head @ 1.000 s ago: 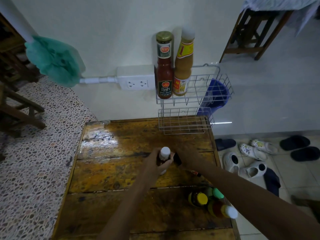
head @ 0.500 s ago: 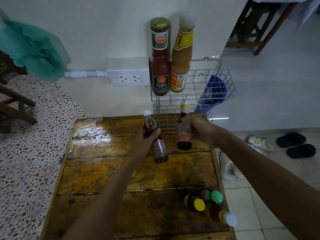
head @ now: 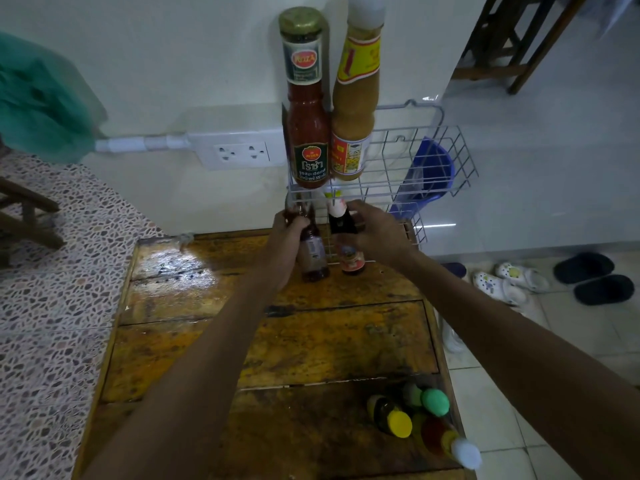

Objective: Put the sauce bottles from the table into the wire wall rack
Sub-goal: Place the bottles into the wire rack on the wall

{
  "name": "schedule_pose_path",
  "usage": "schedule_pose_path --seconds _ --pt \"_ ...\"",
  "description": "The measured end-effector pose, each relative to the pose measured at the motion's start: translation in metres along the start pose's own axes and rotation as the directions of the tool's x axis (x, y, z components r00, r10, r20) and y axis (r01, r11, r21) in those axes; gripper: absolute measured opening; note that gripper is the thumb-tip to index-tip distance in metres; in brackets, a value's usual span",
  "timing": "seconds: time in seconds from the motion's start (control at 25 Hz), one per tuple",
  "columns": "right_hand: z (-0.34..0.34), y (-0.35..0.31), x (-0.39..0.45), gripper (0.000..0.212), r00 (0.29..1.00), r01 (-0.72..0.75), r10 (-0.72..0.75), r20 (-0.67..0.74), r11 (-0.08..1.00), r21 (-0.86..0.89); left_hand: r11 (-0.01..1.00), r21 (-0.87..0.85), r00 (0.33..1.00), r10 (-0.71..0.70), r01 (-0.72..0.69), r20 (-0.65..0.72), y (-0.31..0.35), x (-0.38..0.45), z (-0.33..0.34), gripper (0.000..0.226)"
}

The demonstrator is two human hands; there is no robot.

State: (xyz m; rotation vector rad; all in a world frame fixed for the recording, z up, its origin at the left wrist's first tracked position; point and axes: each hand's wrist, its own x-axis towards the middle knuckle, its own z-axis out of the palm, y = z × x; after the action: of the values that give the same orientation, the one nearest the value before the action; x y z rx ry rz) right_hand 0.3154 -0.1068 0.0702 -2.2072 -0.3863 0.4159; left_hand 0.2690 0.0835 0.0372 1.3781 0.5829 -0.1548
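A big wooden table (head: 166,341) fills the middle of the view, with a shiny wet patch near its far left corner. On the wall past the table's far edge hangs a wire wall rack (head: 433,161) with two shelves. The top shelf holds two tall bottles at its left end: a red sauce bottle (head: 306,109) with a gold cap and, touching it on the right, a yellow sauce bottle (head: 355,98) with a white cap.

Two bare arms reach across the table to the lower shelf. The left hand (head: 285,247) is wrapped around a small brown bottle (head: 313,251), which tilts a little. The right hand (head: 375,233) is wrapped around a small dark bottle (head: 348,240) with a red label and a white cap. Both small bottles are at the front of the lower shelf, side by side, just under the two tall ones.

Near the table's near right corner stand three more little bottles close together: one with a yellow cap (head: 398,422), one with a green cap (head: 434,401) and one with a white cap (head: 464,452).
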Motion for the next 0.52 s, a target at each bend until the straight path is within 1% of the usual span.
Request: schedule_pose_path --seconds 0.08,0.16,0.2,0.28,0.32,0.36,0.4,0.44,0.48,0.52 --pt "-0.001 0.002 0.000 0.061 0.999 0.005 -0.005 -0.040 1.000 0.013 0.987 0.107 0.993 0.119 -0.118 -0.004 -0.006 -0.005 -0.003 0.039" --pt "0.000 0.004 -0.001 0.061 0.998 -0.036 0.042 -0.053 0.994 0.107 0.964 0.169 0.975 0.215 -0.204 -0.050 -0.011 -0.007 -0.003 0.042" --pt "0.001 0.005 -0.003 0.059 0.996 -0.057 0.067 -0.060 0.986 0.155 0.963 0.158 0.969 0.233 -0.218 -0.087 -0.012 -0.008 -0.002 0.042" --pt "0.000 0.008 -0.004 0.054 0.986 -0.104 0.132 -0.102 0.964 0.244 0.974 0.085 0.965 0.220 -0.209 -0.146 -0.009 -0.009 0.001 0.044" --pt "-0.001 0.012 -0.004 0.053 0.975 -0.144 0.191 -0.115 0.933 0.330 0.981 0.034 0.966 0.195 -0.192 -0.170 -0.008 -0.008 0.000 0.045" --pt "-0.003 0.016 -0.004 0.052 0.958 -0.187 0.264 -0.112 0.872 0.452 0.984 -0.031 0.967 0.166 -0.175 -0.191 -0.007 -0.006 -0.001 0.046" --pt "-0.006 0.020 -0.005 0.050 0.939 -0.217 0.329 -0.098 0.789 0.575 0.981 -0.107 0.968 0.140 -0.165 -0.210 -0.005 -0.004 -0.003 0.048" --pt "-0.008 0.025 -0.006 0.047 0.926 -0.218 0.368 -0.088 0.709 0.671 0.971 -0.173 0.967 0.121 -0.162 -0.226 -0.004 -0.003 -0.004 0.049" --pt "-0.009 0.029 -0.008 0.045 0.920 -0.193 0.380 -0.098 0.655 0.731 0.964 -0.203 0.963 0.119 -0.170 -0.243 -0.003 -0.002 -0.006 0.050" --pt "-0.008 0.032 -0.009 0.043 0.920 -0.154 0.373 -0.119 0.624 0.766 0.964 -0.189 0.957 0.133 -0.185 -0.258 -0.002 -0.001 -0.005 0.050"
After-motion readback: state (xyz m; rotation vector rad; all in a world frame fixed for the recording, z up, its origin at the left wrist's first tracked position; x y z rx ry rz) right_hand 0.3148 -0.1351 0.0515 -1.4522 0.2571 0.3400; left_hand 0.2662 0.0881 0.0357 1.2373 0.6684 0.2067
